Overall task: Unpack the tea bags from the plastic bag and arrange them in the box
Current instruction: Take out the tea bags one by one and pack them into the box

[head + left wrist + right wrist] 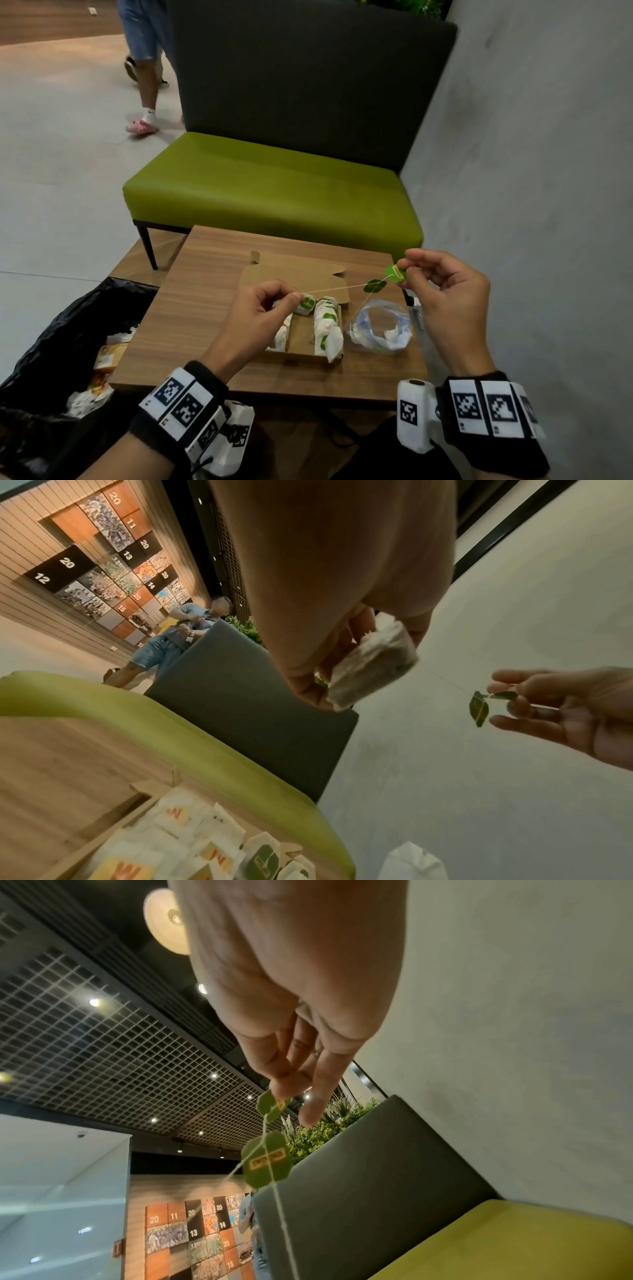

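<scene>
Left hand: my left hand [263,308], at about 7 o'clock of the table, has its fingers curled round a white paper tea bag [371,666] and pinches its thin pale string [337,289] above the box.
Right hand: my right hand [445,291], at 3 o'clock, pinches a small green paper tag [395,273] between thumb and forefinger; the string runs taut from it toward my left hand.
Second tag: another green tag [375,285] hangs on the strings just beside the pinched one.
Box: an open brown cardboard box [301,354] sits mid-table, lid flap folded back toward 12 o'clock, with rows of white tea bags [327,323] standing inside.
Plastic bag: a crumpled clear plastic bag [378,327] lies just beside the box at 3 o'clock; I cannot tell what it holds.
Table: a square wood-grain table [205,274] carries both.
Rubbish: a black bin liner [51,342] with wrappers sits at 8 o'clock.
Beyond: a green-cushioned bench with a dark grey back [274,192] stands at 12 o'clock.
</scene>
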{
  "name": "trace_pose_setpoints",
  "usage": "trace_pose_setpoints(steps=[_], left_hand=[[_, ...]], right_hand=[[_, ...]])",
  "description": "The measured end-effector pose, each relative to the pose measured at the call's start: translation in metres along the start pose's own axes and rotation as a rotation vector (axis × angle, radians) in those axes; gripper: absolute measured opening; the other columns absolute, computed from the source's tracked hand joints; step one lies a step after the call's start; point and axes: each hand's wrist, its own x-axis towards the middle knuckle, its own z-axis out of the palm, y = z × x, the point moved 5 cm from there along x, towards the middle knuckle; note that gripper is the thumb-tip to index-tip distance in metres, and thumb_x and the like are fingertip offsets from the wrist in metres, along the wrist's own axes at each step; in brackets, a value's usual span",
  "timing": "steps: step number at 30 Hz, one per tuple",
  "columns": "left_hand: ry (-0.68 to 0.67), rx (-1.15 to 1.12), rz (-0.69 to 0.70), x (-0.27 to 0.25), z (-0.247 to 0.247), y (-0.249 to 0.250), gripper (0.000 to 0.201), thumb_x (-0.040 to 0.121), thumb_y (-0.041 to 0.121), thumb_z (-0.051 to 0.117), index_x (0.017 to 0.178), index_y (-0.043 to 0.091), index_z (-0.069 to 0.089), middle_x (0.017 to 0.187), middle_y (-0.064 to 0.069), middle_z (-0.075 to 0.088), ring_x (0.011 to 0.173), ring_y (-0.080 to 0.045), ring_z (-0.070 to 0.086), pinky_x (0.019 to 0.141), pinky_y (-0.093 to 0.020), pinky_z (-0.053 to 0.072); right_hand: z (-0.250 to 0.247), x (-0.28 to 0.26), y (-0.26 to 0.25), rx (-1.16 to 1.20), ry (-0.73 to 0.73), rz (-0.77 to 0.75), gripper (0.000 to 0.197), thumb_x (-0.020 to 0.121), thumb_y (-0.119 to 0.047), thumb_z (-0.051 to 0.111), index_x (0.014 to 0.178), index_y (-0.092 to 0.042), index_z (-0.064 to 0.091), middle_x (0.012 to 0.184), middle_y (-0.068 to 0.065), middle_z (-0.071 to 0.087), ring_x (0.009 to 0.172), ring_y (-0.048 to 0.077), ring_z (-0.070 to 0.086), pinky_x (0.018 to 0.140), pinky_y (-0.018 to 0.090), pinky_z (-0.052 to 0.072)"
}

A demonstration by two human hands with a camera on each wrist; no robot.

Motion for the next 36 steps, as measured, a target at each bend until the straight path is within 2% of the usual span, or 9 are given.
trace_pose_setpoints(steps=[2, 5, 8, 10, 18, 21, 25, 29, 36], left_hand=[[-0.054, 0.030, -0.020, 0.001, 0.004, -0.001, 0.013, 0.090, 0.008, 0.067, 0.079, 0.011, 0.072, 0.074, -0.005, 0.068, 0.067, -0.005, 0.057, 0.064, -0.021, 0.048], [-0.298, 0.042, -0.125, 0.000, 0.021, -0.003, 0.011, 0.088, 0.014, 0.067, 0.078, 0.012, 0.070, 0.066, -0.001, 0.060, 0.065, -0.012, 0.054, 0.064, -0.030, 0.048], [-0.537, 0.056, -0.176, -0.006, 0.043, -0.001, 0.010, 0.089, 0.006, 0.065, 0.081, 0.002, 0.069, 0.062, -0.002, 0.057, 0.057, -0.011, 0.051, 0.059, -0.025, 0.045], [-0.586, -0.023, -0.173, -0.009, 0.055, 0.005, 0.010, 0.090, 0.006, 0.066, 0.083, -0.001, 0.068, 0.060, -0.001, 0.056, 0.055, -0.011, 0.050, 0.058, -0.022, 0.044], [-0.275, -0.108, -0.054, 0.001, 0.075, 0.020, 0.015, 0.089, 0.020, 0.072, 0.097, 0.010, 0.065, 0.053, 0.007, 0.045, 0.049, -0.008, 0.040, 0.054, -0.022, 0.037], [-0.286, -0.152, -0.087, 0.001, 0.079, 0.022, 0.023, 0.094, 0.026, 0.065, 0.086, 0.005, 0.068, 0.051, 0.005, 0.044, 0.047, -0.009, 0.036, 0.050, -0.019, 0.032], [-0.376, -0.232, -0.187, -0.003, 0.084, 0.024, 0.037, 0.099, 0.037, 0.053, 0.094, 0.005, 0.072, 0.049, 0.004, 0.050, 0.045, -0.008, 0.037, 0.047, -0.021, 0.028], [-0.386, -0.250, -0.190, -0.003, 0.084, 0.023, 0.022, 0.099, 0.020, 0.057, 0.099, 0.004, 0.071, 0.059, 0.003, 0.056, 0.045, -0.006, 0.033, 0.043, -0.018, 0.026], [-0.107, -0.326, -0.087, -0.002, 0.079, 0.032, 0.025, 0.097, 0.012, 0.059, 0.085, -0.006, 0.071, 0.073, -0.012, 0.067, 0.039, 0.001, 0.038, 0.042, -0.009, 0.031]], right_hand=[[0.001, -0.002, -0.002, 0.028, -0.003, 0.002, 0.025, 0.088, 0.009, 0.064, 0.095, -0.014, 0.073, 0.084, 0.005, 0.076, 0.079, 0.021, 0.073, 0.073, 0.030, 0.061], [0.003, -0.006, -0.005, 0.064, -0.011, 0.004, 0.024, 0.087, 0.009, 0.065, 0.095, -0.012, 0.073, 0.084, 0.006, 0.076, 0.078, 0.019, 0.073, 0.072, 0.026, 0.060], [0.006, -0.011, -0.007, 0.075, -0.032, 0.008, 0.025, 0.087, 0.009, 0.065, 0.095, -0.013, 0.073, 0.085, 0.005, 0.076, 0.078, 0.016, 0.072, 0.070, 0.022, 0.059], [0.009, -0.015, -0.006, 0.067, -0.048, 0.017, 0.025, 0.086, 0.009, 0.065, 0.094, -0.013, 0.073, 0.085, 0.005, 0.076, 0.079, 0.018, 0.073, 0.071, 0.024, 0.059], [0.006, -0.024, -0.009, 0.054, -0.023, 0.009, 0.024, 0.086, 0.009, 0.067, 0.092, -0.012, 0.074, 0.085, 0.006, 0.076, 0.079, 0.022, 0.073, 0.073, 0.031, 0.061], [0.004, -0.024, -0.010, 0.077, -0.010, 0.007, 0.023, 0.086, 0.009, 0.067, 0.092, -0.012, 0.074, 0.086, 0.007, 0.076, 0.080, 0.022, 0.073, 0.072, 0.028, 0.060], [0.005, -0.023, -0.010, 0.108, -0.014, 0.020, 0.022, 0.085, 0.010, 0.067, 0.091, -0.011, 0.073, 0.085, 0.008, 0.076, 0.076, 0.018, 0.072, 0.069, 0.024, 0.059], [0.003, -0.023, -0.008, 0.067, -0.007, 0.010, 0.024, 0.086, 0.010, 0.066, 0.089, -0.012, 0.074, 0.084, 0.008, 0.076, 0.076, 0.020, 0.072, 0.069, 0.026, 0.060], [0.002, -0.029, -0.008, -0.049, -0.017, -0.005, 0.033, 0.079, 0.017, 0.062, 0.073, -0.013, 0.074, 0.071, 0.002, 0.072, 0.062, 0.009, 0.064, 0.059, 0.017, 0.052]])
